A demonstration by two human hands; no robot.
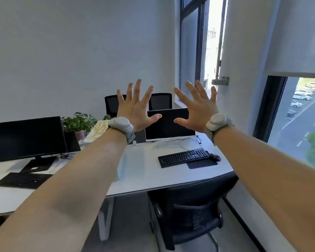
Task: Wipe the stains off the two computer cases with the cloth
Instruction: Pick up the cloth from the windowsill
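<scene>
1. Hands: the left hand (136,108) and the right hand (196,108) are raised side by side at arm's length, backs to the camera, fingers spread and straight, holding nothing; each wrist carries a rounded pale-grey sensor band (121,127).
2. Long white office desk (140,170): it runs below the arms from the left edge to the window wall; no computer case can be made out on or beside it, and no cloth is in view, so where the task's things lie cannot be told.
3. Black mesh office chair (187,211): pushed in at the near desk edge, below the right forearm.
4. Black flat monitor on a square stand (25,137): at the left of the desk; a second dark monitor with a white lower bezel (169,124) stands behind the hands.
5. Black full-size keyboard (184,157): right of centre, with a black mouse (215,157) just beside it.
6. Step, as judged: wiping is not yet begun; this reads as an opening pose.
7. Next move, as judged: lower the hands, find the cloth, then locate the cases, possibly under the desk.
</scene>
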